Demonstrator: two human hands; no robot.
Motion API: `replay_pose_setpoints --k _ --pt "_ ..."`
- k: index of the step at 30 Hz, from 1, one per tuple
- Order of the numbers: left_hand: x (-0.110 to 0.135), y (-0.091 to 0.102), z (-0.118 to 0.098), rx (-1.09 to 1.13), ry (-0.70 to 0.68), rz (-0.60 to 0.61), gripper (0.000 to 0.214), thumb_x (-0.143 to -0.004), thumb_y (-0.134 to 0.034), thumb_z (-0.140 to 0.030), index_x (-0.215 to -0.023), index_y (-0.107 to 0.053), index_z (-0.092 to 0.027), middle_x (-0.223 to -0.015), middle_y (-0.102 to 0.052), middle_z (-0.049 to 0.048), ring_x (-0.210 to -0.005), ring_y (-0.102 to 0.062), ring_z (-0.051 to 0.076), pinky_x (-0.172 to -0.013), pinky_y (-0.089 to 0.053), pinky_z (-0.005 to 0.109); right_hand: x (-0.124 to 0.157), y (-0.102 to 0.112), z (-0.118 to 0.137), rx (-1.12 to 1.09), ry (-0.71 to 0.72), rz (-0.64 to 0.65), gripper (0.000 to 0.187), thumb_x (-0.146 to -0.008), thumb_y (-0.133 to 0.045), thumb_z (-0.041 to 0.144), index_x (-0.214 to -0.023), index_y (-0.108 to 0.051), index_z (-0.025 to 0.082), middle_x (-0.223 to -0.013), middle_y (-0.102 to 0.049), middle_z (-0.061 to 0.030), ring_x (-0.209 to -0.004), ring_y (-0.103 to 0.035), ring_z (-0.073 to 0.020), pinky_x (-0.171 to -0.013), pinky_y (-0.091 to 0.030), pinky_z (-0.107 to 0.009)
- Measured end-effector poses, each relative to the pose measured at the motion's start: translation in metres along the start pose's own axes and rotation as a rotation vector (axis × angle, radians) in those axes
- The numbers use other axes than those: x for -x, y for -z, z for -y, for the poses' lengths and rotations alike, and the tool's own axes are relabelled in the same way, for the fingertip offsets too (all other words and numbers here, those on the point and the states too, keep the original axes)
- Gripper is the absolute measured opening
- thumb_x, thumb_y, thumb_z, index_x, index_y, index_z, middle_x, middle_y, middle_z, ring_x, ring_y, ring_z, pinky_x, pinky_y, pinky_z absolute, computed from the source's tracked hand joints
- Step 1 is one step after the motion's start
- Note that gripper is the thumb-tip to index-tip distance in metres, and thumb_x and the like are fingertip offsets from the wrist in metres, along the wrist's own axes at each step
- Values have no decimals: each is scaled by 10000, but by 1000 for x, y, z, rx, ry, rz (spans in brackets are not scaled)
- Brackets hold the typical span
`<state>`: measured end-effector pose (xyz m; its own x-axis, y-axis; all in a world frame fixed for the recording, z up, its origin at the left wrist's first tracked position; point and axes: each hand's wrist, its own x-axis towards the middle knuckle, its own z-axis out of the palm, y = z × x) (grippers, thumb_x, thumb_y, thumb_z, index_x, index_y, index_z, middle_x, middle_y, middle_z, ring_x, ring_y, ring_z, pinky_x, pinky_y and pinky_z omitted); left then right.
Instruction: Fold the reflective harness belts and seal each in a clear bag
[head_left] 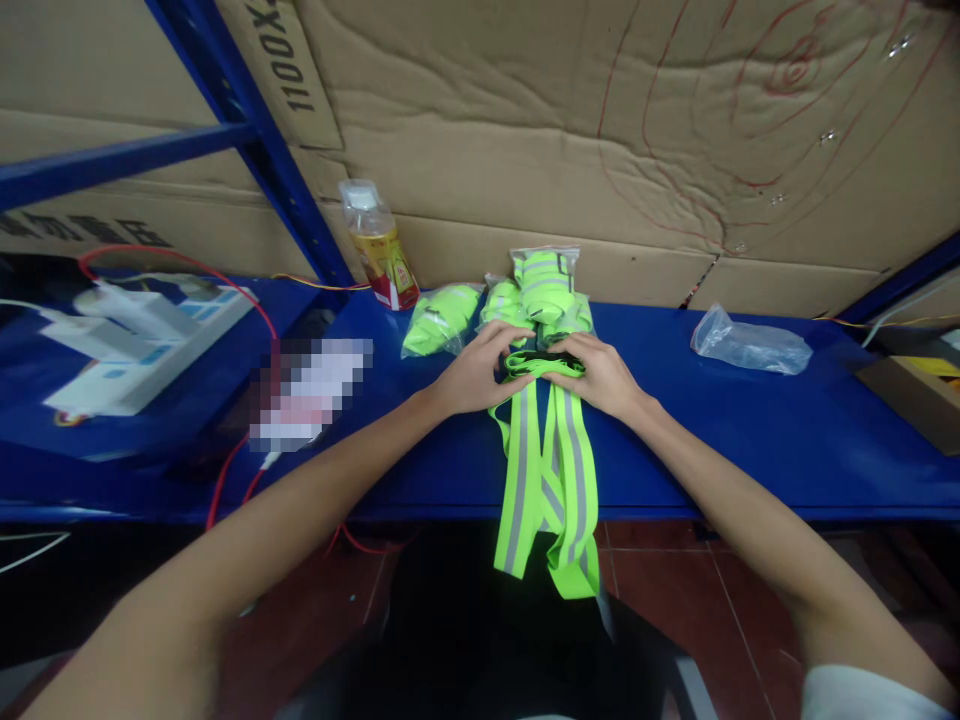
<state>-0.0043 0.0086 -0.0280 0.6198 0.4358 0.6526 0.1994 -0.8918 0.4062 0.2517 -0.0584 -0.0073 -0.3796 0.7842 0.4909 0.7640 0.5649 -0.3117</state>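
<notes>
Both hands grip a neon yellow-green reflective strap (529, 470) with grey stripes, partly folded into a flat bundle with black parts. My left hand (480, 370) is closed around the bundle's left end, thumb below and fingers above. On the right end, my right hand (596, 372) pinches it in the same way. Long loose ends hang down over the table's front edge. Just beyond my hands lie several clear bags packed with similar neon straps, one bag (544, 282) on top of others and another bag (441, 320) to the left.
A drink bottle (381, 250) stands at the back left of the blue table (675, 440). Farther left are a white power strip (150, 350), a red cable (225, 275) and a blurred-out item (311, 395). At right lie a clear plastic bag (750, 342) and a cardboard box (915, 400).
</notes>
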Motion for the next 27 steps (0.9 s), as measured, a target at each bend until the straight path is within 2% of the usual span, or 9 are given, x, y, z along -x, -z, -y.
replay_pose_setpoints --k 4,6,11,15,18,21,24,27 --pt "-1 3 6 -128 -103 9 268 -1027 -717 -391 -1201 -780 -197 -1022 -789 74 -946 -735 215 -854 -612 356 -1 6 2 29 37 11 318 -1019 -728 491 -1194 -753 227 -1120 -765 -112 -1094 -713 -315 -936 -592 -459" --pt "-1 8 7 -241 -134 -20 249 -1043 -691 -367 -1211 -798 -219 -997 -794 63 -912 -737 205 -804 -597 335 -1 12 2 91 50 20 374 -1000 -741 524 -1221 -774 224 -1160 -741 -131 -1120 -688 -334 -956 -584 -479" --pt "3 17 4 -522 -195 -9 286 -1072 -620 -305 -1317 -766 -299 -1120 -789 41 -763 -700 139 -590 -487 252 2 20 1 103 -1 104 525 -1032 -678 556 -1450 -725 242 -1270 -738 -139 -1101 -714 -331 -949 -594 -487" --pt "6 15 3 -568 -190 87 290 -1085 -568 -292 -1302 -759 -303 -1194 -718 64 -692 -638 112 -517 -434 230 3 20 -1 8 -12 143 635 -979 -718 662 -1431 -743 217 -1216 -744 -143 -999 -734 -306 -921 -597 -469" --pt "6 15 4 -491 -203 141 317 -1054 -591 -242 -1309 -770 -301 -1151 -654 67 -700 -610 109 -500 -407 221 2 19 -4 -44 -41 109 693 -963 -704 725 -1406 -757 195 -1108 -745 -134 -910 -712 -284 -849 -586 -446" --pt "3 17 9 -292 -178 184 294 -1008 -680 -226 -1254 -822 -304 -1114 -598 52 -693 -577 90 -575 -478 224 0 18 -8 -57 -64 114 771 -926 -703 788 -1359 -775 154 -998 -712 -125 -858 -687 -284 -783 -566 -435" --pt "1 17 14 -26 -23 188 249 -927 -839 -328 -1175 -863 -305 -1175 -585 49 -679 -553 62 -654 -558 246 -1 16 -11 -61 -77 147 704 -896 -725 806 -1199 -809 177 -932 -686 -95 -852 -675 -278 -786 -559 -432" --pt "0 18 16 173 160 207 452 -762 -977 -479 -1158 -870 -289 -1287 -604 69 -633 -537 39 -606 -569 260 0 14 -9 -44 -109 165 663 -848 -789 792 -1154 -765 205 -1017 -709 -97 -919 -685 -286 -825 -562 -437"
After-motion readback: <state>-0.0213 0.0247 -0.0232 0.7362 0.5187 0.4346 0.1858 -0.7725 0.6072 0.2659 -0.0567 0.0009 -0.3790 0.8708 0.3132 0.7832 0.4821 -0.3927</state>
